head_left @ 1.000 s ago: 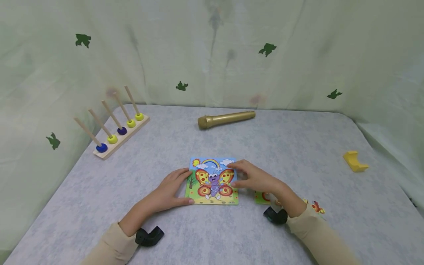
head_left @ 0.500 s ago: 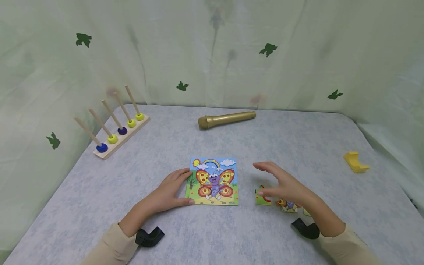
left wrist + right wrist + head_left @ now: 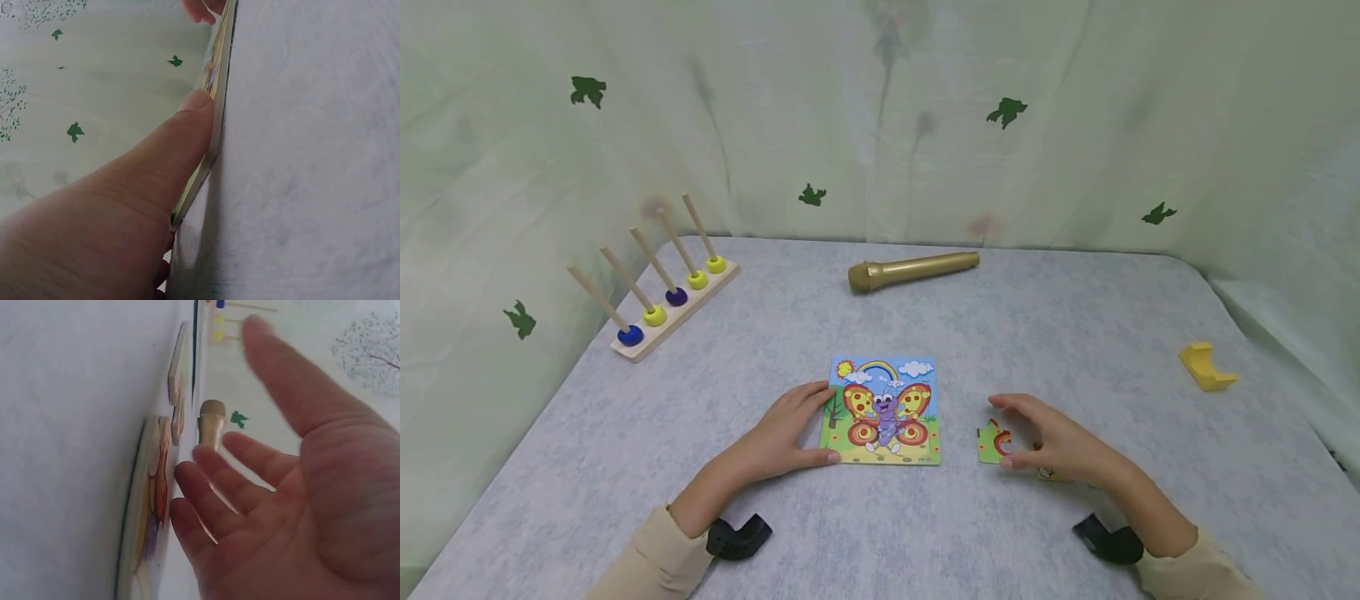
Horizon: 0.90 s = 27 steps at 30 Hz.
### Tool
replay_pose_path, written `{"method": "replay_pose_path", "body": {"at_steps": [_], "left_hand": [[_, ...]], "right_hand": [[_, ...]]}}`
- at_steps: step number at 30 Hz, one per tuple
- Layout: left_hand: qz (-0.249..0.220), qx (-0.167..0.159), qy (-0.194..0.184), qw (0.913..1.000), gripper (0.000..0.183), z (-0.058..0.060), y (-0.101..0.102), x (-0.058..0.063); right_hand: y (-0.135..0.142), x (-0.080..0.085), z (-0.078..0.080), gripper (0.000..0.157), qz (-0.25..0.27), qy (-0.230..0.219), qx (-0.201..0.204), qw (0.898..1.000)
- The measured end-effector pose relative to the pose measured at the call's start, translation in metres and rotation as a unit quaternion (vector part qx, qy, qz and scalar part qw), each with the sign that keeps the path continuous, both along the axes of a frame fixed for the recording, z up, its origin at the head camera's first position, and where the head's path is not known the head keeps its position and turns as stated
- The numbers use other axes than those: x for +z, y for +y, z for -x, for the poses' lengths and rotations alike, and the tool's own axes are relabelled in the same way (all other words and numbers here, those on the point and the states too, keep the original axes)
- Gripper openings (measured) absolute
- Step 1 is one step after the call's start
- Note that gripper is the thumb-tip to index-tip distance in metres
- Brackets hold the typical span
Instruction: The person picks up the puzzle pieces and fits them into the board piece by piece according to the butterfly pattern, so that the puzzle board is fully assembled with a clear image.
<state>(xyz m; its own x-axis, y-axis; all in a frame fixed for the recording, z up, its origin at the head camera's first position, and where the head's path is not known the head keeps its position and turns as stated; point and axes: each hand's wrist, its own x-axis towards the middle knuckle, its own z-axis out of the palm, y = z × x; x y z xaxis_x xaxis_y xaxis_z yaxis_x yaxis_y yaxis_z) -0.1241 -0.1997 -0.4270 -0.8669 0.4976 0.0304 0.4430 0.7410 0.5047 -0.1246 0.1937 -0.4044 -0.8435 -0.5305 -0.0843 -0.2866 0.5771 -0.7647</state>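
A square butterfly puzzle (image 3: 887, 417) lies flat on the table in the head view, its picture assembled. My left hand (image 3: 782, 433) rests against its left side, fingertips on the left edge and the extended thumb at the lower left corner. The left wrist view shows that thumb (image 3: 169, 150) along the board's rim. To the right, my right hand (image 3: 1060, 442) hovers over loose puzzle pieces, thumb and fingers spread, holding nothing. One green piece with a red curve (image 3: 993, 443) shows beside its thumb; other pieces are partly hidden beneath the hand.
A gold toy microphone (image 3: 913, 272) lies behind the puzzle. At the back left stands a wooden peg rack (image 3: 677, 312) with blue and yellow rings. A yellow curved block (image 3: 1206, 367) lies at the far right. A pale curtain (image 3: 880, 125) hangs behind the table.
My right hand has left the puzzle's right edge, moved right and lowered toward the loose pieces. The left hand and the puzzle have stayed in place.
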Motion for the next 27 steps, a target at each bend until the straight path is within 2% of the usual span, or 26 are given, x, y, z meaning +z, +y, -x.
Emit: {"method": "replay_pose_path", "body": {"at_steps": [4, 8, 18, 27], "left_hand": [[-0.002, 0.001, -0.001, 1.0, 0.092, 0.0, 0.0006, 0.0001], [0.0, 0.002, -0.001, 1.0, 0.092, -0.0001, 0.0008, -0.0001], [0.002, 0.002, 0.0, 1.0, 0.092, -0.0004, 0.0007, 0.0012], [0.004, 0.005, -0.002, 1.0, 0.092, -0.001, 0.0012, 0.0023]], "right_hand": [[0.001, -0.005, 0.0003, 0.081, -0.04, 0.015, 0.011, 0.999], [0.0012, -0.0063, 0.0006, 0.076, -0.059, 0.04, 0.031, 0.997], [0.0004, -0.0073, -0.0004, 0.059, -0.055, 0.07, 0.073, 0.993], [-0.0037, -0.0075, -0.0005, 0.048, -0.071, 0.074, 0.065, 0.993]]}}
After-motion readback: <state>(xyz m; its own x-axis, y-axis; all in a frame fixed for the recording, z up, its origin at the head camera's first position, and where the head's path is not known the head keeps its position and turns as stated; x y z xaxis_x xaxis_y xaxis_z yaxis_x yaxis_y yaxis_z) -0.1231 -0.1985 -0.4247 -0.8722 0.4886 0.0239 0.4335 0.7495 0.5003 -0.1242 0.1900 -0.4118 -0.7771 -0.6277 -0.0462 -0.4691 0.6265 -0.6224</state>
